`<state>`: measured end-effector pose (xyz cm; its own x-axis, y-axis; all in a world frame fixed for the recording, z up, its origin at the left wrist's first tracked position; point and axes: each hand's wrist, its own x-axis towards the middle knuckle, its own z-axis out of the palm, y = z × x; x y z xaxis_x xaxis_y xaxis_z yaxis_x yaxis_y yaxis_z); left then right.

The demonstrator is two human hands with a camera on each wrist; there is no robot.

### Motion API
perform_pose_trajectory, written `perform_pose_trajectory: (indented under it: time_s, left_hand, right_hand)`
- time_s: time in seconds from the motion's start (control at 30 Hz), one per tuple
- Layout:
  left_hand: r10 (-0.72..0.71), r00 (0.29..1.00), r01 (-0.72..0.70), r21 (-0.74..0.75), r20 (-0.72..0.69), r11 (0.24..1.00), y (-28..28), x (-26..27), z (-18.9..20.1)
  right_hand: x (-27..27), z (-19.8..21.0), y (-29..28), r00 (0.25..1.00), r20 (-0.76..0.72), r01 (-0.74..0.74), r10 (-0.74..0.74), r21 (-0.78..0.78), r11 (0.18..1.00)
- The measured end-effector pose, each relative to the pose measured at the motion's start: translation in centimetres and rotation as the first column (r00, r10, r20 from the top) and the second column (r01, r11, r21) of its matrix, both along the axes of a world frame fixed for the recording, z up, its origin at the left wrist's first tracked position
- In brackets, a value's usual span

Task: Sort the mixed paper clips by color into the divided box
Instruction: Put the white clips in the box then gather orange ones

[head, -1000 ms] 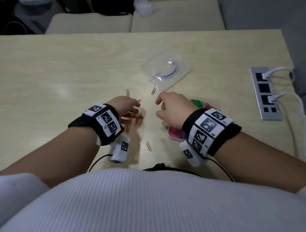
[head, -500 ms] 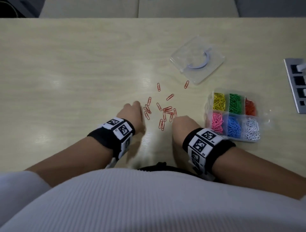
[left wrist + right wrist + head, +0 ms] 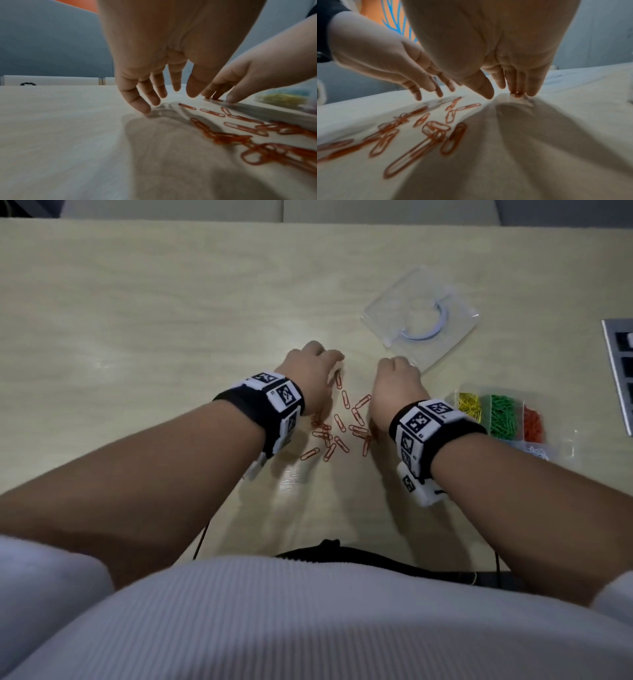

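Both hands reached past the loose orange clips [image 3: 337, 429] on the table [image 3: 154, 313]: left hand [image 3: 310, 371] spread, holding nothing; right hand [image 3: 394, 381] fingertips pressing one clip. Sweeping carelessly could scatter clips away from the divided box [image 3: 500, 419].

A pale wood-grain desk [image 3: 137, 302] is seen filling most of the head view, its surface marked by soft glare patches. Beyond its far edge, light cushioned seating [image 3: 171, 208] is partly visible. A grey power strip [image 3: 616, 364] is set into the desk at the right edge. From the left wrist view, a grey-blue wall [image 3: 51, 47] and an orange panel [image 3: 80, 4] are recorded behind. Lighting is dim and diffuse; soft shadows are cast on the desk.
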<state>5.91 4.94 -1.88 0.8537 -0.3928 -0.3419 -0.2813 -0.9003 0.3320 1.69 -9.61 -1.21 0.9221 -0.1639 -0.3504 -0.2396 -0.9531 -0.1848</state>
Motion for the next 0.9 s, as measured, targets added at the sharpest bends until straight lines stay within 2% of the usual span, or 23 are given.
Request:
perform_pose_trajectory:
  time_s: [0.1, 0.17, 0.3, 0.4, 0.53, 0.63, 0.7, 0.8, 0.83, 0.9]
  left_hand:
    - [-0.125, 0.992, 0.125, 0.108, -0.006, 0.986, -0.1, -0.4, -0.6]
    - [-0.134, 0.991, 0.134, 0.058, -0.011, 0.989, 0.4, -1.2, -0.9]
    - [-0.003, 0.993, -0.009, -0.1, -0.121, 0.995, 1.8, -3.3, -0.8]
    - [0.157, 0.966, -0.196, -0.181, -0.207, 0.964, 2.4, -4.3, -0.6]
    - [0.341, 0.826, -0.502, -0.308, -0.449, 0.808, 2.3, -4.4, -1.0]
    - [0.395, 0.63, -0.731, -0.339, -0.668, 0.592, 2.1, -4.4, -0.5]
    - [0.384, 0.541, -0.802, -0.323, -0.748, 0.502, 1.9, -4.6, 0.2]
    - [0.364, 0.508, -0.819, -0.308, -0.78, 0.484, 1.8, -5.2, 0.7]
    - [0.369, 0.481, -0.84, -0.299, -0.795, 0.452, 1.8, -5.5, 0.7]
    - [0.321, 0.388, -0.902, -0.285, -0.864, 0.325, 2.0, -5.8, 0.5]
  right_hand:
    - [-1.0, -0.2, 0.6, 0.988, 0.026, -0.155, 0.154, 0.021, 0.988]
    - [-2.0, -0.2, 0.9, 0.97, 0.017, -0.245, 0.244, 0.07, 0.967]
    - [-4.1, 0.1, 1.3, 0.95, -0.108, -0.281, 0.294, 0.121, 0.952]
    - [-4.9, -0.2, 1.7, 0.929, -0.055, -0.359, 0.365, 0.097, 0.928]
    - [-4.8, -0.5, 1.5, 0.89, -0.026, -0.452, 0.455, 0.064, 0.89]
    - [-4.1, -0.6, 1.4, 0.875, -0.034, -0.482, 0.484, 0.041, 0.875]
    - [-3.6, -0.3, 1.7, 0.899, -0.02, -0.435, 0.437, 0.064, 0.898]
    - [-3.3, 1.1, 2.7, 0.953, 0.098, -0.301, 0.285, 0.235, 0.924]
    - [-3.5, 1.8, 3.3, 0.959, 0.137, -0.279, 0.247, 0.323, 0.904]
    - [-3.9, 2.9, 4.4, 0.955, 0.187, -0.291, 0.231, 0.435, 0.852]
